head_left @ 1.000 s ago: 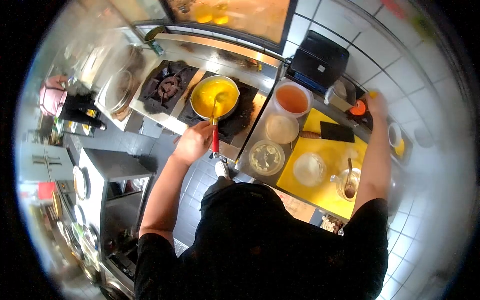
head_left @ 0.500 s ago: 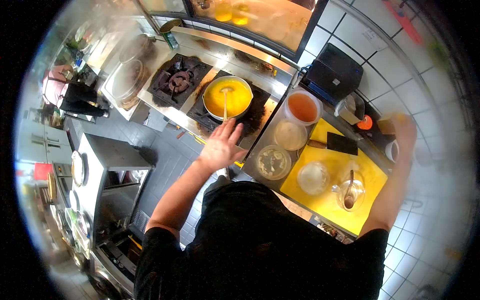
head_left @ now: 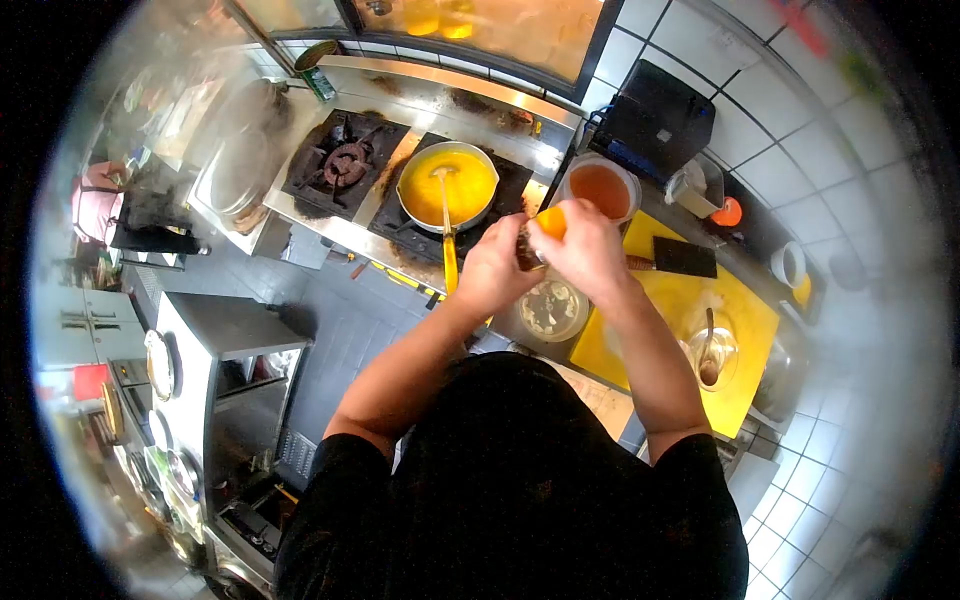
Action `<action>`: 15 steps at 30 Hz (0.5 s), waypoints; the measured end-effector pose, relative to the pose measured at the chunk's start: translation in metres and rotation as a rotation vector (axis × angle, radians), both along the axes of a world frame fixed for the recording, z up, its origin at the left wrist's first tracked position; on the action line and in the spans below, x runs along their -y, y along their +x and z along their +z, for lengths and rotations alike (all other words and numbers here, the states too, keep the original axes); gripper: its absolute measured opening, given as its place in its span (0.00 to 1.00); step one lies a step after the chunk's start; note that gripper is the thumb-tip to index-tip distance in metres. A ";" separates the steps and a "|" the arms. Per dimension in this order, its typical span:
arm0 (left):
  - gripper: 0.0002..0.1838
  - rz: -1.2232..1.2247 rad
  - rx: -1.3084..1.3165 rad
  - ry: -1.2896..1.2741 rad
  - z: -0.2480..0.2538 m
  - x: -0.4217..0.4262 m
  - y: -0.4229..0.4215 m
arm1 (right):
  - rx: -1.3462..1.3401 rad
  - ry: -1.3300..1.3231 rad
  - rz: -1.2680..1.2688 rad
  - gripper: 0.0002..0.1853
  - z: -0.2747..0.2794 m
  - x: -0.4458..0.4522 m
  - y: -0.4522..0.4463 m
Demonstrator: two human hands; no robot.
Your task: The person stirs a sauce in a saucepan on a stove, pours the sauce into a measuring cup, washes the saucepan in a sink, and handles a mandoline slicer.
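Observation:
In front of my chest both hands meet around a small jar with an orange lid [head_left: 549,222] and a dark brown body. My left hand [head_left: 492,270] is closed around the body. My right hand [head_left: 585,248] grips the lid from the other side; the fingers partly hide the jar. Just left of my hands, a pan [head_left: 403,195] of yellow liquid sits on a burner, its yellow handle [head_left: 450,265] pointing towards me. A ladle [head_left: 444,200] rests in the liquid. Under my hands lies a round tub [head_left: 555,312] with pale bits inside.
A tub of orange-red liquid [head_left: 600,187] stands behind my right hand. A cleaver [head_left: 685,257] lies on the yellow board [head_left: 745,300], near a glass vessel [head_left: 722,345] holding a spoon. A bare burner [head_left: 346,165] is at left. Another person [head_left: 150,230] is at far left.
My right hand has come from the far right shelf to the middle, bringing the jar. My left hand, open near the pan handle before, has closed on the jar.

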State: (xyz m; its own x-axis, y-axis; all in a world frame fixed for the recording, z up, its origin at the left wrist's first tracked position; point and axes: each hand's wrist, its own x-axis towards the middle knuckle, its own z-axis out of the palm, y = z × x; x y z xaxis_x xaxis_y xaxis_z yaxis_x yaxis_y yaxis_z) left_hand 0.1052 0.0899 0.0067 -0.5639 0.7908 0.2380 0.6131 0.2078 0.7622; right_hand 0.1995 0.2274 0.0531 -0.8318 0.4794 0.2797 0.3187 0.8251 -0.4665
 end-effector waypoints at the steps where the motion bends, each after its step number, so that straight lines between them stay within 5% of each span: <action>1: 0.36 -0.032 0.058 0.010 -0.009 0.010 -0.007 | 0.020 -0.016 0.094 0.23 -0.003 0.003 -0.002; 5: 0.35 -0.041 0.183 0.024 -0.017 0.038 -0.022 | -0.156 -0.130 0.460 0.26 -0.009 0.002 -0.009; 8: 0.37 0.002 0.208 0.048 -0.021 0.049 -0.034 | -0.315 -0.681 0.354 0.23 -0.029 0.006 -0.017; 12: 0.37 0.065 0.118 -0.017 -0.017 0.068 -0.067 | -0.609 -1.864 0.151 0.31 -0.070 0.005 -0.029; 15: 0.36 0.070 -0.089 -0.002 -0.013 0.080 -0.100 | -0.678 -2.066 0.127 0.31 -0.072 0.007 -0.019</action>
State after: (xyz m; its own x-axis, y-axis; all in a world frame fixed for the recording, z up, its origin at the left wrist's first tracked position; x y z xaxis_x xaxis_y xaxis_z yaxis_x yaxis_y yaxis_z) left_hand 0.0051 0.0097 -0.0064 -0.5944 0.7509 0.2878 0.6624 0.2543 0.7047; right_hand 0.1805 0.2203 -0.0185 -0.8991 0.3707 -0.2330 -0.2320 -0.8546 -0.4646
